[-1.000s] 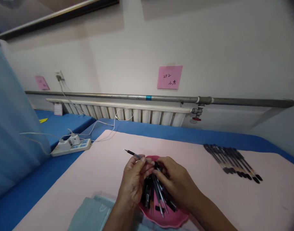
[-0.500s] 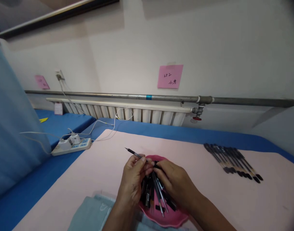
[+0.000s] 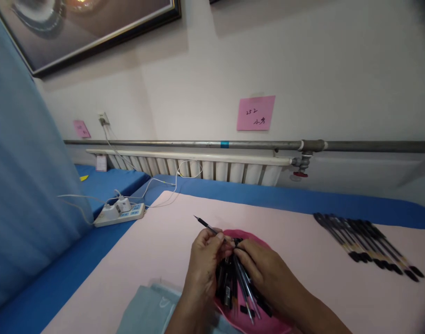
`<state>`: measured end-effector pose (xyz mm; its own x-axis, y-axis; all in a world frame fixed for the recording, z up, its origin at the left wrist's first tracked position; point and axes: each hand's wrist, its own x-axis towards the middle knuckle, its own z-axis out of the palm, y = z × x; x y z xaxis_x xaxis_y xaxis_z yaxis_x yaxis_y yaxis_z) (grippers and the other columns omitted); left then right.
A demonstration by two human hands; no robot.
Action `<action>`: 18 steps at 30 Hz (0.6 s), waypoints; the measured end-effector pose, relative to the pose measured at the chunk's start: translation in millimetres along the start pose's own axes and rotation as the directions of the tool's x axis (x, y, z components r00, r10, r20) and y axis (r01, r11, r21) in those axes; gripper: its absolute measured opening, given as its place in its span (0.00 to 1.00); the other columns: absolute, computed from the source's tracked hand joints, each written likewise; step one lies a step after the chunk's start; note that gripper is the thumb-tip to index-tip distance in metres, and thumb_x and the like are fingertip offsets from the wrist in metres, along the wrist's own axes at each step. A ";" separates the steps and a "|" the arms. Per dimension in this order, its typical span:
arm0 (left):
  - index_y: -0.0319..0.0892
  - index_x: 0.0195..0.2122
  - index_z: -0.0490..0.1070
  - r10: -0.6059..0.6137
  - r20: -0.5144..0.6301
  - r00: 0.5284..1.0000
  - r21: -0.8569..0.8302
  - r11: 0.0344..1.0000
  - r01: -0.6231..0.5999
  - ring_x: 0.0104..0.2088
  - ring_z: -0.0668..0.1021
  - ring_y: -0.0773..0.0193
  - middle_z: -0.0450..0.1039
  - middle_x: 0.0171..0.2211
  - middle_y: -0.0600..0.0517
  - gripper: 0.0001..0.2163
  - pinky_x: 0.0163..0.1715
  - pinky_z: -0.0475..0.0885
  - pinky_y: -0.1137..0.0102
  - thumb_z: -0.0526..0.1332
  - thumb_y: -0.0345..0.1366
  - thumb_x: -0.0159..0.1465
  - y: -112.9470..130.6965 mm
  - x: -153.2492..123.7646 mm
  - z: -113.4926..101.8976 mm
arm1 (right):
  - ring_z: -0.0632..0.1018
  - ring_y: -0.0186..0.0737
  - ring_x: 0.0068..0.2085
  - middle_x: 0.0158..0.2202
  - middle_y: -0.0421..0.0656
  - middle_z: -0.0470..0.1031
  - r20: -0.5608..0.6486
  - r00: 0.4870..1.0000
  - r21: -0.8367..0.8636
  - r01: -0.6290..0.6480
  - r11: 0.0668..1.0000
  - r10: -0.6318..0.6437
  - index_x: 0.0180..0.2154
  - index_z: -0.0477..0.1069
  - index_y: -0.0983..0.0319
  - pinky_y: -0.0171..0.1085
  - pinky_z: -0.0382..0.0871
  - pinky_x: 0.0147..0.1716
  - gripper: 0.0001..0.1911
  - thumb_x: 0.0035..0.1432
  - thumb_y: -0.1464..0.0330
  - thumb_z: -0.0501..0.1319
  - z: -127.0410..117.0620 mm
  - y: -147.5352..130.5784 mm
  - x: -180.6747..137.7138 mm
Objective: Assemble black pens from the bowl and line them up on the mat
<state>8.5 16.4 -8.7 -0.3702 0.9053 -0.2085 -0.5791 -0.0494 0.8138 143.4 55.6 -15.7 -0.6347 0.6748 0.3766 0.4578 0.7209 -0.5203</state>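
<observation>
My left hand (image 3: 205, 260) pinches a slim pen (image 3: 207, 225) with a fine tip, a black grip and a clear barrel. It points up and to the left. My right hand (image 3: 264, 269) is closed at the pen's tail end, its fingertips on a small black piece (image 3: 236, 247) mostly hidden by the fingers. Both hands are above a pink bowl (image 3: 257, 325) with a wavy rim. Inside it lie clear pen barrels (image 3: 245, 287) and several black pen parts (image 3: 227, 294).
Several black-ended pens (image 3: 369, 243) lie in a slanted row on the pink sheet (image 3: 129, 260) at right. A folded pale-blue cloth (image 3: 146, 306) is at the front. A power strip (image 3: 129, 214) with chargers stands at left, near a blue curtain (image 3: 31, 185). A radiator (image 3: 205, 169) runs behind.
The view has shifted, so everything sits further right in the picture. Both hands keep nearly the same hold on the pen above the bowl.
</observation>
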 end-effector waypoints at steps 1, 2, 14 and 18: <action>0.37 0.30 0.69 0.007 0.005 1.000 0.010 1.000 -0.007 0.24 0.77 0.67 0.76 0.24 0.49 0.12 0.29 0.71 0.73 0.69 0.37 0.49 -1.0 1.0 -0.5 | 0.75 0.41 0.34 0.32 0.42 0.75 0.000 1.000 -0.006 -0.002 1.000 0.002 0.33 0.66 0.59 0.40 0.68 0.33 0.08 0.63 0.68 0.51 0.4 -0.3 0.2; 0.37 0.30 0.69 0.013 0.013 1.000 0.017 1.000 -0.013 0.24 0.77 0.67 0.76 0.24 0.50 0.12 0.29 0.71 0.73 0.69 0.37 0.49 -2.0 1.7 -1.1 | 0.75 0.41 0.35 0.32 0.43 0.75 -0.007 1.000 -0.021 0.007 1.000 -0.007 0.33 0.67 0.59 0.40 0.68 0.33 0.07 0.62 0.68 0.52 0.6 -0.5 0.2; 0.39 0.32 0.70 0.111 0.134 0.985 0.101 0.987 -0.125 0.25 0.75 0.67 0.75 0.25 0.52 0.08 0.30 0.68 0.72 0.65 0.36 0.54 -0.8 -1.7 -4.5 | 0.75 0.38 0.29 0.27 0.39 0.74 0.004 0.990 0.271 -0.137 0.953 0.141 0.29 0.68 0.59 0.37 0.68 0.29 0.08 0.59 0.68 0.53 0.4 -10.0 1.4; 0.39 0.35 0.69 0.087 0.106 0.991 0.080 0.992 -0.096 0.24 0.74 0.69 0.73 0.23 0.54 0.09 0.29 0.68 0.74 0.64 0.36 0.54 3.2 -0.8 -4.6 | 0.74 0.37 0.29 0.27 0.38 0.75 0.070 0.979 0.382 -0.202 0.902 0.189 0.31 0.70 0.59 0.35 0.68 0.29 0.07 0.58 0.66 0.55 -7.7 -12.2 4.1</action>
<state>3.6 13.6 -8.5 -0.3404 0.9370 -0.0783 -0.4810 -0.1020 0.8707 140.0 50.8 -1.9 -0.5785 0.7864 0.2167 0.3027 0.4537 -0.8382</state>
